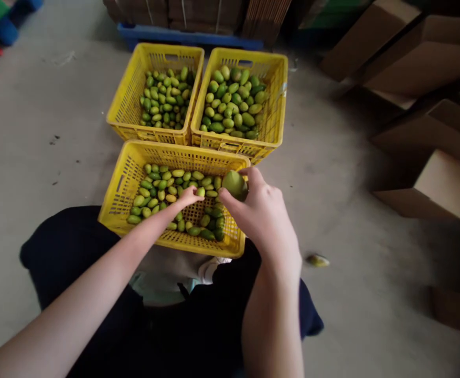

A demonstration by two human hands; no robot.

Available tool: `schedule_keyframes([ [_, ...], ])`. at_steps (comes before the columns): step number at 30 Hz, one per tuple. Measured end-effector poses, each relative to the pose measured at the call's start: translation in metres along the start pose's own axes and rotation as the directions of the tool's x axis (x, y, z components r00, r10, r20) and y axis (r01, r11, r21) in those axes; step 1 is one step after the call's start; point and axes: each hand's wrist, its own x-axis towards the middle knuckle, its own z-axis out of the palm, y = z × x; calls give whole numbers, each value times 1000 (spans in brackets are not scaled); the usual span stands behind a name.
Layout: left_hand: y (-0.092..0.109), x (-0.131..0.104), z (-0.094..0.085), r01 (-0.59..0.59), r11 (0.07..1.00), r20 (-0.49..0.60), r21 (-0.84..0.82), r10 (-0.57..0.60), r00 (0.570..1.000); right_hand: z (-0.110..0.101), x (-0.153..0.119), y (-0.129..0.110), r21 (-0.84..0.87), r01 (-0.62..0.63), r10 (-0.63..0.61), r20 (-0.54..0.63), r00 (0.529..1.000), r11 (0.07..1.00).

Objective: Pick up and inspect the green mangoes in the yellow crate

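Note:
Several green and yellowish oval fruits, mango-like in look, lie in the near yellow crate (pixel 107 207). Inside that crate, my left hand (pixel 189 196) is closed on a small yellow-green fruit (pixel 201 192), held by the fingertips. Above the crate's right end, my right hand (pixel 267 210) grips a larger green fruit (pixel 234 185) between thumb and fingers. Part of that fruit is hidden behind the hand. Some of the crate's slotted floor shows between the fruits.
Just beyond stand a left yellow crate (pixel 125 86) and a right yellow crate (pixel 279 100), both holding similar fruits. A blue pallet (pixel 198 39) bears stacked cardboard behind them. Open cardboard boxes (pixel 446 184) are on the right. One fruit (pixel 318 260) lies on the concrete floor.

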Motion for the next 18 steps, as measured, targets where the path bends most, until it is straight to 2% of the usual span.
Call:
schedule_keyframes([
  [2,28,5,-27,-50,998,-52,39,52,997,9,2,-4,68,44,-42,-44,998,997],
  [4,64,0,-56,-179,982,-65,65,183,981,17,2,-10,122,70,-62,-64,996,990],
  [7,119,-31,-95,-402,914,-28,50,404,914,26,0,-21,209,120,-110,-60,992,970],
  [9,143,-62,-114,-496,868,-22,37,497,868,29,0,-27,280,175,-163,-65,984,944],
  [11,152,-90,-126,-556,830,-27,41,558,830,30,1,-31,343,234,-206,-116,972,910],
  [13,150,-108,-134,-588,808,-45,33,589,807,32,2,-32,397,293,-237,-186,954,870],
  [15,145,-117,-139,-622,783,-83,9,621,779,34,3,-32,439,342,-262,-234,936,831],
  [18,142,-123,-144,-687,727,-79,11,685,724,38,1,-31,458,397,-301,-272,914,795],
])
